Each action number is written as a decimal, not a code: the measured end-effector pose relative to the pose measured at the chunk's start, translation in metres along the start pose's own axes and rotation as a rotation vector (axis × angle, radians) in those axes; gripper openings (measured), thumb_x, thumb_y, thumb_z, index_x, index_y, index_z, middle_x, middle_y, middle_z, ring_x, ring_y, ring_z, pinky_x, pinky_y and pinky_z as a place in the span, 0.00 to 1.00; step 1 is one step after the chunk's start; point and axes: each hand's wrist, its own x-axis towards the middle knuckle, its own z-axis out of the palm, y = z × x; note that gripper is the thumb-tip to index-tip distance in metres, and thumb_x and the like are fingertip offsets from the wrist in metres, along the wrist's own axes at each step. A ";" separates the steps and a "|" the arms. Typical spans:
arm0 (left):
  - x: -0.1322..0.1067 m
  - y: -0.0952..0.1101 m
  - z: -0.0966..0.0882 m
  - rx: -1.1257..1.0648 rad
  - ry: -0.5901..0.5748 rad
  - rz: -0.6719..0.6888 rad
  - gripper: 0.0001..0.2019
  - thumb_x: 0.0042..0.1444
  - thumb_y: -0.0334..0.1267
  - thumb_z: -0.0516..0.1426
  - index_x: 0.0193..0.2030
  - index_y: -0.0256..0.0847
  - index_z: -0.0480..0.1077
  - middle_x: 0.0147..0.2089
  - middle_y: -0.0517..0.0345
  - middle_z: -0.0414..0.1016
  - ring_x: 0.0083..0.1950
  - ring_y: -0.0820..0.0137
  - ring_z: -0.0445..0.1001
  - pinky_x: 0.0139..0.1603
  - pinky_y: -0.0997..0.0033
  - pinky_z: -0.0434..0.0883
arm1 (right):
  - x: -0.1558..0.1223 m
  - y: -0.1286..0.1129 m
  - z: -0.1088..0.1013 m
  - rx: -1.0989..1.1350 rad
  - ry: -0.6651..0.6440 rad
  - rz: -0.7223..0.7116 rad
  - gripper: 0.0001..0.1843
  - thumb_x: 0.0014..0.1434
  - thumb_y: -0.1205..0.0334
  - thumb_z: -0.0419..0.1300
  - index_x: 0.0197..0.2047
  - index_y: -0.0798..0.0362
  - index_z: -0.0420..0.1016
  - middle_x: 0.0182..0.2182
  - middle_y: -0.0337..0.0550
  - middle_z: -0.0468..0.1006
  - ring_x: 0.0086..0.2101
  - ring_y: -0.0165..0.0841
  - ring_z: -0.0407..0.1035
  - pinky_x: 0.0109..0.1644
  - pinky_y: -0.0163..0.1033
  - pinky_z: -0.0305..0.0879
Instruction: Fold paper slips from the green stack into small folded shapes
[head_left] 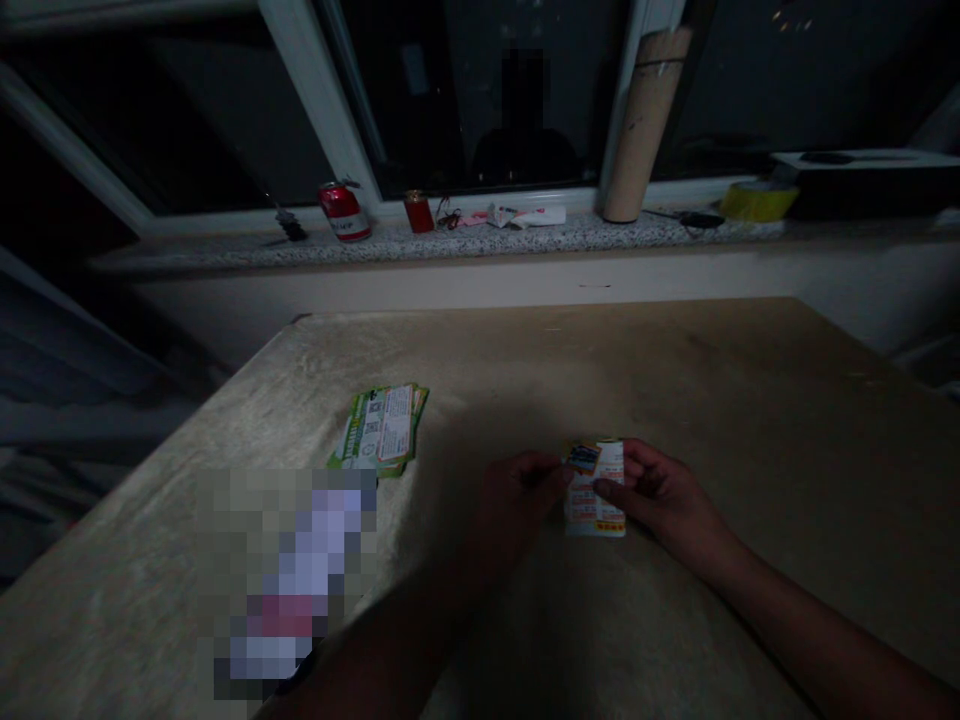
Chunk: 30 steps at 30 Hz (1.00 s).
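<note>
A white printed card (pixel 596 512) with orange text and a yellow strip is held up above the table. My right hand (pixel 660 495) grips its right side, thumb in front and fingers behind. A small orange-and-blue label (pixel 583 458) lies tilted over the card's upper left part. My left hand (pixel 529 490) is closed in a pinch at the label's left corner, by the card's left edge; whether it also grips the card I cannot tell. To the left, a stack of green and white printed cards (pixel 386 430) lies on the table.
The table (pixel 487 345) carries a pixelated long object (pixel 311 570) at the near left. Along the window sill (pixel 255 255) stand a red can (pixel 345 212), a small red jar (pixel 418 212), crumpled paper (pixel 529 216), a cardboard tube (pixel 643 130) and yellow tape (pixel 757 202).
</note>
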 end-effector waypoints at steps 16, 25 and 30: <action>0.000 -0.002 -0.002 0.034 -0.015 0.011 0.12 0.55 0.45 0.64 0.38 0.38 0.81 0.37 0.51 0.84 0.37 0.64 0.80 0.38 0.68 0.75 | -0.002 -0.003 0.001 -0.007 -0.031 -0.016 0.15 0.56 0.60 0.73 0.46 0.47 0.79 0.41 0.39 0.87 0.38 0.33 0.82 0.46 0.40 0.79; -0.003 0.001 0.000 0.016 -0.046 -0.005 0.10 0.53 0.44 0.65 0.36 0.38 0.82 0.35 0.52 0.84 0.35 0.65 0.80 0.38 0.68 0.74 | -0.003 -0.005 -0.003 -0.134 0.023 -0.034 0.10 0.55 0.54 0.73 0.37 0.50 0.83 0.32 0.40 0.87 0.31 0.30 0.80 0.38 0.33 0.76; -0.003 0.002 -0.001 0.006 -0.068 0.015 0.10 0.52 0.44 0.65 0.34 0.39 0.81 0.33 0.54 0.83 0.35 0.65 0.79 0.37 0.68 0.73 | -0.003 -0.003 -0.006 -0.148 0.062 -0.012 0.11 0.54 0.52 0.74 0.34 0.50 0.84 0.31 0.40 0.86 0.30 0.31 0.79 0.36 0.34 0.76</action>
